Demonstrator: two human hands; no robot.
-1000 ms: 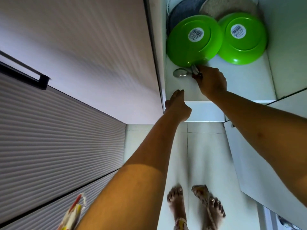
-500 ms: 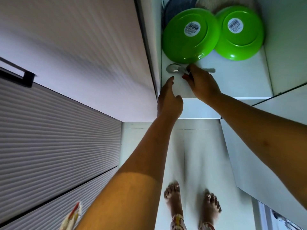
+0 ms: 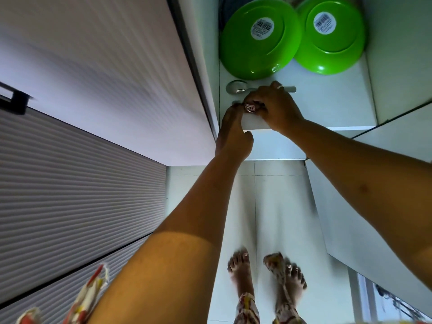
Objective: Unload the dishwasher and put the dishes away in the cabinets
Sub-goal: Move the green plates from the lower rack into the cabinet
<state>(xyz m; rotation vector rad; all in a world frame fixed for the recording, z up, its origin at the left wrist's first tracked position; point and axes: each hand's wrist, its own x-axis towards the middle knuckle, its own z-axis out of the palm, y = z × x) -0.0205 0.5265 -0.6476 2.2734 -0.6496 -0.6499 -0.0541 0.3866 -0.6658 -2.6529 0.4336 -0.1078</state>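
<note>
Two green bowls, one on the left (image 3: 259, 38) and one on the right (image 3: 329, 35), lie upside down at the back of a white cabinet shelf (image 3: 327, 108). A metal spoon (image 3: 236, 87) lies on the shelf in front of them. My right hand (image 3: 278, 108) sits just in front of the spoon's handle, its fingers closed around a small round item with a red-and-white label (image 3: 249, 107). My left hand (image 3: 233, 134) rests against the shelf's front edge. Its fingertips reach up and touch that item, with the thumb curled low.
The open cabinet door (image 3: 105, 78) stands on the left, close to my left arm. A ribbed grey front (image 3: 70, 195) lies below it. A second white door (image 3: 350, 218) is on the right. My feet (image 3: 264, 272) stand on the pale tiled floor.
My right hand has let go of the spoon, which now lies on the shelf, and has drawn back to the small labelled item. My left fingers have stretched up to meet it.
</note>
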